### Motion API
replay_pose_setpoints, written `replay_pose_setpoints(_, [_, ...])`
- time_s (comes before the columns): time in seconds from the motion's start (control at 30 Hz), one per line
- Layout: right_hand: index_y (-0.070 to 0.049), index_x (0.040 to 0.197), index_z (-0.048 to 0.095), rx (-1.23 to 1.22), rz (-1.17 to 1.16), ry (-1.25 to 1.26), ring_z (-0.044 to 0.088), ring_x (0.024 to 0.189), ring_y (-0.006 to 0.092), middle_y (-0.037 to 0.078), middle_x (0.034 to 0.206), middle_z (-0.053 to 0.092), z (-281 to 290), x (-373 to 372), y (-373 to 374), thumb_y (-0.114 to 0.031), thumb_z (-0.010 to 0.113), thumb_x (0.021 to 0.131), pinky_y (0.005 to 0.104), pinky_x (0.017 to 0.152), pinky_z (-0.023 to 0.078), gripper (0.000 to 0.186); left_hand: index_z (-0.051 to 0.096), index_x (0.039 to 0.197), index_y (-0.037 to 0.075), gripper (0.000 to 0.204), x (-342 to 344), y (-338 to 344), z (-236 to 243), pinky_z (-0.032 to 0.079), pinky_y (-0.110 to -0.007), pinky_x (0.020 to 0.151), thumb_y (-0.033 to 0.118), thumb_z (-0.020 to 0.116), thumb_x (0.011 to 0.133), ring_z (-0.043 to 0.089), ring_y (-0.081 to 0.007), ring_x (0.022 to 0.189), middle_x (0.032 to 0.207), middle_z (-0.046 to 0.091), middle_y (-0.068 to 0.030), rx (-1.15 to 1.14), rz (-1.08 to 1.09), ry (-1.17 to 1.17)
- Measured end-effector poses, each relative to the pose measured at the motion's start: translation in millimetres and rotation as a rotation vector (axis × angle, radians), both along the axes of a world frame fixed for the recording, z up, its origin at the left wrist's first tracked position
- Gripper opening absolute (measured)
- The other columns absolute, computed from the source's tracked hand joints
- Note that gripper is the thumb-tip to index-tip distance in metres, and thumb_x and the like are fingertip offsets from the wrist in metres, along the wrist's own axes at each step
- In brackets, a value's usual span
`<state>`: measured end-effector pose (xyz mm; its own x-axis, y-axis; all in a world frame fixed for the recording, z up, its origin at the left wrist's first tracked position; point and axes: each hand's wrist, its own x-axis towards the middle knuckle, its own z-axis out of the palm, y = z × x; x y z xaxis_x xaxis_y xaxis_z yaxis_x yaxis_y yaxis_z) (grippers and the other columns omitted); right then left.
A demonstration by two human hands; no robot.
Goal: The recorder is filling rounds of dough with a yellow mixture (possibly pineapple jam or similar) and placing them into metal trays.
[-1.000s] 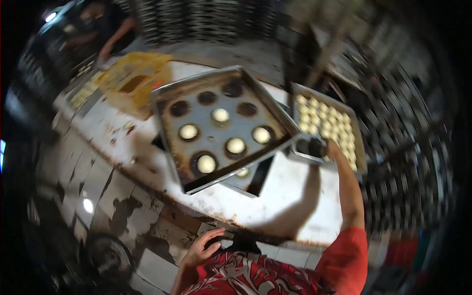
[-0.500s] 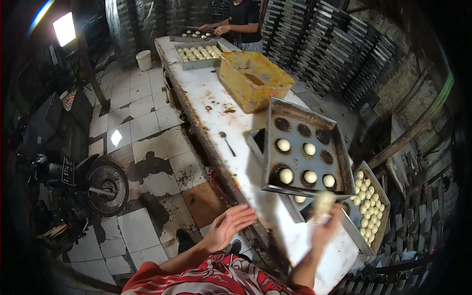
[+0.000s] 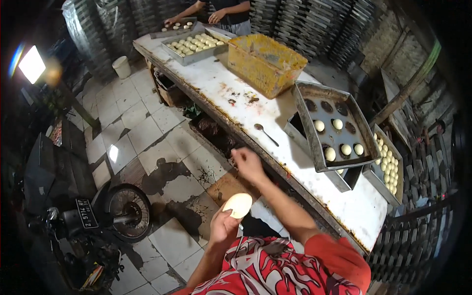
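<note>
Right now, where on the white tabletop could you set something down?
Bare: the tabletop from the stacked baking trays to the near corner, and between those trays and the spoon. Crowded: beyond the yellow tub, where two dough-ball trays sit close together.

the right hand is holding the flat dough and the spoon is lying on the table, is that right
Not quite: the head view shows the flat dough held in the left hand, not the right hand. The spoon is lying on the table, as you say.
</note>
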<state>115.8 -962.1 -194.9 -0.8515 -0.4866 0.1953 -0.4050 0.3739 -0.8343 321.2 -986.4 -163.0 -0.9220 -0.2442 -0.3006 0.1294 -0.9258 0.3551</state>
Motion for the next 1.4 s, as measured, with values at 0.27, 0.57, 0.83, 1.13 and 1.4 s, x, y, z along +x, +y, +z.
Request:
replay_pose_setpoints(0.27, [0.001, 0.102, 0.052, 0.588, -0.306, 0.427, 0.05, 0.089, 0.0411, 0.024, 0.104, 0.052, -61.1, -133.1, 45.8, -0.012, 0.056, 0.083, 0.0487, 0.079, 0.041, 0.023, 0.049, 0.119, -0.002, 0.04, -80.5, -50.2, -50.7, 0.046, -0.034, 0.089, 0.005, 0.062, 0.082, 0.058, -0.0214, 0.101, 0.112, 0.058, -0.0128, -0.345, -0.163, -0.214])
replay_pose_setpoints(0.57, [0.001, 0.087, 0.051, -0.225, -0.397, 0.246, 0.051, 0.07, 0.0309, 0.018, 0.074, 0.051, 72.9, -185.8, -45.1, -0.008, 0.049, 0.091, 0.037, 0.065, 0.042, 0.01, 0.037, 0.134, 0.0, 0.047, -250.8, -83.9, -1.1, 0.039, -0.023, 0.088, 0.004, 0.053, 0.09, 0.049, -0.0096, 0.102, 0.112, 0.054, -0.0033, -1.043, -0.294, 0.155])
replay_pose_setpoints(0.83, [0.001, 0.096, 0.064, 0.872, 0.275, 0.093, 0.062, 0.071, 0.0287, 0.019, 0.079, 0.064, 146.6, -472.7, -88.8, -0.012, 0.059, 0.082, 0.0389, 0.064, 0.047, 0.02, 0.043, 0.128, -0.001, 0.043, -348.1, -180.4, 7.7, 0.042, -0.028, 0.092, 0.006, 0.057, 0.088, 0.052, -0.0135, 0.108, 0.118, 0.055, -0.0068, -0.555, -0.479, 0.01])
replay_pose_setpoints(1.13, [0.0, 0.097, 0.063, 1.099, 0.503, -0.2, 0.061, 0.072, 0.028, 0.018, 0.078, 0.064, 80.9, -521.4, -144.7, -0.011, 0.056, 0.08, 0.0403, 0.063, 0.047, 0.022, 0.041, 0.133, 0.002, 0.042, -398.2, -298.3, -8.1, 0.042, -0.025, 0.09, 0.014, 0.051, 0.093, 0.051, -0.0141, 0.107, 0.121, 0.053, -0.0076, -0.399, -0.788, -0.171])
replay_pose_setpoints(1.4, [0.002, 0.096, 0.062, 0.713, 0.047, -0.297, 0.059, 0.075, 0.0161, 0.011, 0.083, 0.063, 211.0, -428.3, -85.9, -0.008, 0.058, 0.085, 0.0303, 0.067, 0.046, 0.015, 0.035, 0.135, -0.004, 0.053, -476.8, -304.2, -9.3, 0.03, -0.033, 0.106, 0.028, 0.043, 0.093, 0.042, -0.0216, 0.124, 0.135, 0.044, -0.0135, -0.111, -0.922, 0.007])
